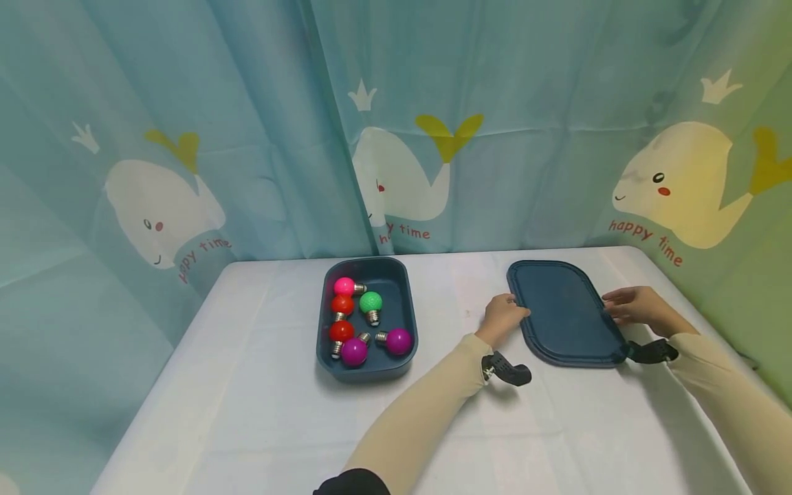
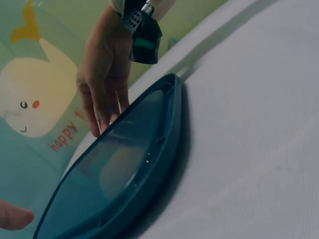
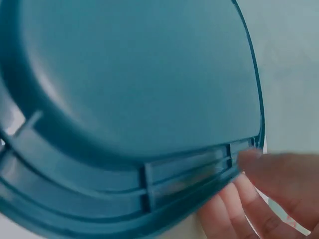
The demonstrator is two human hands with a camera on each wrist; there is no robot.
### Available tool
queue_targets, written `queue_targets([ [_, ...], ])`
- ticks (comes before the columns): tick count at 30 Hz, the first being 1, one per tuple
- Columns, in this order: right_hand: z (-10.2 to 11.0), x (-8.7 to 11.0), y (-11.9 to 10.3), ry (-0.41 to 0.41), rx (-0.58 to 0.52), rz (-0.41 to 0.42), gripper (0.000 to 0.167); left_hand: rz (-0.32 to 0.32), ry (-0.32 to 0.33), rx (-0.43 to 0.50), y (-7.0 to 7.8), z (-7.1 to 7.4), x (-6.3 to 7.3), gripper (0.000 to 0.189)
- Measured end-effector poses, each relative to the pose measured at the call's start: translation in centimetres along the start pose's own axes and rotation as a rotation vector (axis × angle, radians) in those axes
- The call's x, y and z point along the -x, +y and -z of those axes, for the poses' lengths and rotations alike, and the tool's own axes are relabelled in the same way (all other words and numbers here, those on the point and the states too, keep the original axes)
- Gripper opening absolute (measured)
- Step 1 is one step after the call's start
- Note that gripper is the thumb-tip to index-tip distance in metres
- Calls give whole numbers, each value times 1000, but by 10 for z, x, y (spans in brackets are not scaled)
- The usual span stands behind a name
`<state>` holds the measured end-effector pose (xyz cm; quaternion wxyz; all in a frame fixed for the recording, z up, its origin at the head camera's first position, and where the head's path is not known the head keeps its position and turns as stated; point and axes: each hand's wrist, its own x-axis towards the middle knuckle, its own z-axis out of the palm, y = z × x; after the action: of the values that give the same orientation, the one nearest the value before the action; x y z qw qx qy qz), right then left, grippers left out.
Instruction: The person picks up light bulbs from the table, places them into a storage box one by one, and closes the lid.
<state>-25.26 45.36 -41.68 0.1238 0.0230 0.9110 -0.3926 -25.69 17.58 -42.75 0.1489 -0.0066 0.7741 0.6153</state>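
Note:
A flat dark blue lid (image 1: 566, 313) with a grooved, ribbed rim lies at the right of the white table. My left hand (image 1: 502, 320) is at its left edge, thumb tip right by the rim. In the left wrist view only that thumb (image 2: 15, 216) shows, straight, with the other fingers outside the frame. At the opposite edge, my right hand (image 1: 643, 308) has its fingers loosely extended beside the rim. The right wrist view shows the right thumb (image 3: 271, 172) overlapping the ribbed rim, with the other fingertips partly hidden behind it.
Left of my left forearm stands a dark blue box (image 1: 394, 275). It holds several coloured bulbs with metal screw bases, among them a green bulb (image 1: 370, 302) and a pink bulb (image 1: 344, 287). A whale-print curtain (image 1: 526, 185) hangs behind the table (image 1: 266, 412).

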Motion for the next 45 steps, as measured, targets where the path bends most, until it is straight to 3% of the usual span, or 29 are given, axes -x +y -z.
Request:
queue_targets([
  [7, -12, 2, -6, 43, -40, 15, 52, -55, 47, -1, -5, 12, -2, 41],
  [12, -16, 8, -17, 76, -44, 79, 53, -90, 88, 50, -4, 22, -4, 36],
  [17, -10, 14, -36, 118, -48, 159, 51, -145, 142, 117, 5, 32, -3, 33],
  [21, 1, 18, -51, 131, -131, 220, 40, -197, 168, 119, 18, 42, 1, 33],
  [25, 10, 23, -67, 134, -262, 312, 24, -324, 164, 95, 30, 56, 9, 34],
  [29, 15, 27, -84, 145, -325, 400, 25, -437, 166, 64, 43, 73, 17, 32],
  [34, 11, 31, -111, 213, -381, 445, 31, -544, 197, 84, 60, 97, 28, 29],
  [40, -3, 28, -152, 195, -705, 593, 33, -731, 215, 123, 78, 139, 39, 27],
  [45, -15, 25, -184, 153, -817, 681, 31, -858, 239, 85, 87, 178, 49, 25],
])
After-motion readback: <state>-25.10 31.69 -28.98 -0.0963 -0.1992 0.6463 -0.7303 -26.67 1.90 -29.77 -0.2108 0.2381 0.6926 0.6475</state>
